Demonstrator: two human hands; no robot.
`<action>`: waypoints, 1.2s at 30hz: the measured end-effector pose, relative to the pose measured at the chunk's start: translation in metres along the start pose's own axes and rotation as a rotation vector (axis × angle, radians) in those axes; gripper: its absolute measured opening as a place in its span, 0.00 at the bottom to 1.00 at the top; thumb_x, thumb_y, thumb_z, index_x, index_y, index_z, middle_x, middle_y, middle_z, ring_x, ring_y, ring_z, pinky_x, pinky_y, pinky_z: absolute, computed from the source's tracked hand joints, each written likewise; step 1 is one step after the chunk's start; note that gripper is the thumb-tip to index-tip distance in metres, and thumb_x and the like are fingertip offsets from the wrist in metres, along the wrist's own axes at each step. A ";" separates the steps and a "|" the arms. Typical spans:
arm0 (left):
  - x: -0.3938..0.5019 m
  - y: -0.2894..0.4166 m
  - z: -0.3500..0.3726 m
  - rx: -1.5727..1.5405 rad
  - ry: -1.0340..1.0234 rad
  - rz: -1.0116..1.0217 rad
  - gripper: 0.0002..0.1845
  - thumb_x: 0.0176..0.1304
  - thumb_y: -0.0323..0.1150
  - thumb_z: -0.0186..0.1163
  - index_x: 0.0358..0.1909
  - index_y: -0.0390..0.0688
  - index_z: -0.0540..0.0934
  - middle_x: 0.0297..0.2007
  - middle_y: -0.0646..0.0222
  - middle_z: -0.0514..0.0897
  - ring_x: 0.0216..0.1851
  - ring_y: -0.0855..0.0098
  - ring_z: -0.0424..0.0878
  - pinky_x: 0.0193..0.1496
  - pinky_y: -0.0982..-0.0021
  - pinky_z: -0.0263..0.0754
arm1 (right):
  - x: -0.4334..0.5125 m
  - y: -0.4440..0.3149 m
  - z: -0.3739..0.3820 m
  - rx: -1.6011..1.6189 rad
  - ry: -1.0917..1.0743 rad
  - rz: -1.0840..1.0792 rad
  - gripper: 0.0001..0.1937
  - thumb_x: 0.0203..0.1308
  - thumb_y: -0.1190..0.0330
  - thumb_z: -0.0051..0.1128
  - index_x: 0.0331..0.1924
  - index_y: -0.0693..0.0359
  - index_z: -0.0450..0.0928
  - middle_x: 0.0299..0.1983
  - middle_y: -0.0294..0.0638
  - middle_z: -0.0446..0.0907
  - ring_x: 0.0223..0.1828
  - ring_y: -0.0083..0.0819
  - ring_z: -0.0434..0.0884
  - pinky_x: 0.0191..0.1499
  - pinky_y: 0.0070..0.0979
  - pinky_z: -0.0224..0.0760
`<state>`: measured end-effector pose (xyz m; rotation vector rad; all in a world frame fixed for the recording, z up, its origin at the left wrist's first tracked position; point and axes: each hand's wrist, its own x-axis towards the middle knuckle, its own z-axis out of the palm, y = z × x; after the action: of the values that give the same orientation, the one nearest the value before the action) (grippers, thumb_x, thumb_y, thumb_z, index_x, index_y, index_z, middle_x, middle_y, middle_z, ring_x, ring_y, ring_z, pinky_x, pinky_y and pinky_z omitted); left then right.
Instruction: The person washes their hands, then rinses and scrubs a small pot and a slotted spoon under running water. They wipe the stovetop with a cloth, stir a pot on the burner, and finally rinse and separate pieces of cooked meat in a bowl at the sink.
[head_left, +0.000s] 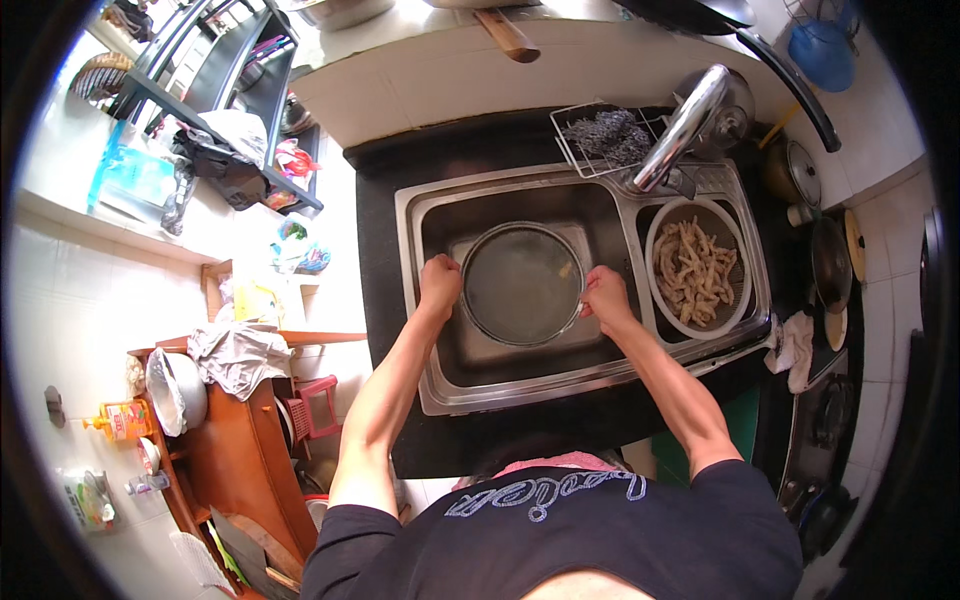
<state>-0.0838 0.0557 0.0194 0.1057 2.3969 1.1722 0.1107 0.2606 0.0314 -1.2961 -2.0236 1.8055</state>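
Observation:
Cloudy water fills a round metal pot (523, 283) in the large basin of the stainless steel sink (517, 396); a small yellowish bit shows in it near the right side. My left hand (440, 283) is at the pot's left side, its fingers curled. At the right side my right hand (604, 296) has its fingers closed on what looks like the pot's handle; the left grip is hidden by the hand. In the smaller basin stands a white plastic colander (653, 296) holding a heap of pale chicken feet (694, 270).
A chrome faucet (681, 127) leans over the sink's back edge, beside a wire rack (568, 150) with steel wool scourers (609, 136). A black pan handle (787, 90) and a wooden handle (508, 35) jut out at the back. Lidded pots and a white cloth (795, 351) are at the right.

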 end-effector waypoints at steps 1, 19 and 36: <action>-0.001 0.008 -0.010 -0.022 0.003 -0.037 0.09 0.42 0.22 0.49 0.26 0.36 0.78 0.26 0.54 0.80 0.32 0.59 0.79 0.36 0.64 0.70 | -0.002 -0.014 0.002 0.026 -0.008 -0.019 0.10 0.40 0.87 0.50 0.28 0.66 0.68 0.18 0.38 0.71 0.14 0.26 0.73 0.13 0.22 0.69; 0.118 0.087 -0.172 -0.157 0.123 0.045 0.10 0.42 0.29 0.57 0.24 0.30 0.78 0.22 0.58 0.79 0.21 0.70 0.75 0.25 0.68 0.68 | 0.038 -0.177 0.118 0.272 -0.050 -0.122 0.05 0.48 0.72 0.53 0.26 0.65 0.70 0.19 0.38 0.71 0.13 0.25 0.72 0.13 0.22 0.68; 0.135 0.105 -0.197 0.111 0.620 0.496 0.12 0.51 0.35 0.56 0.25 0.34 0.80 0.23 0.54 0.81 0.27 0.60 0.81 0.33 0.64 0.73 | 0.047 -0.183 0.147 0.494 -0.165 -0.138 0.07 0.50 0.76 0.51 0.36 0.65 0.72 0.26 0.38 0.72 0.21 0.24 0.74 0.21 0.20 0.72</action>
<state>-0.3038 0.0150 0.1526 0.4531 3.1003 1.4444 -0.0984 0.1984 0.1297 -0.8691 -1.5339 2.2097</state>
